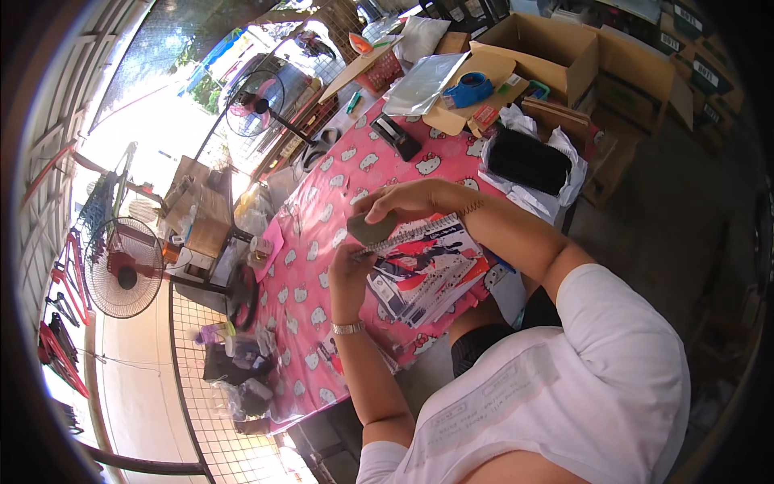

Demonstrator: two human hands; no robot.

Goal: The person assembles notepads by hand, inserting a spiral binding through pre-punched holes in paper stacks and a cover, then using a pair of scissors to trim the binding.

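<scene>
A spiral-bound notebook (431, 266) with a red, white and dark printed cover lies on the pink patterned tablecloth in front of me. My right hand (403, 200) reaches over its coil edge, fingers closed on a dark olive, rounded flat piece (372, 229) whose kind I cannot make out. At the left end of the wire coil, my left hand (352, 262) has its thumb and fingers closed on the notebook's bound edge, just below the olive piece. Part of its fingers is hidden. A metal-banded watch (347, 328) circles my left wrist.
Beyond my hands stands a black tape dispenser or stapler-like tool (395, 137). A black tray-like item (528, 161) in white wrapping sits right, near blue tape (468, 89) and an open carton (536, 48). Plastic bags (242, 355) and a fan (123, 266) are at left.
</scene>
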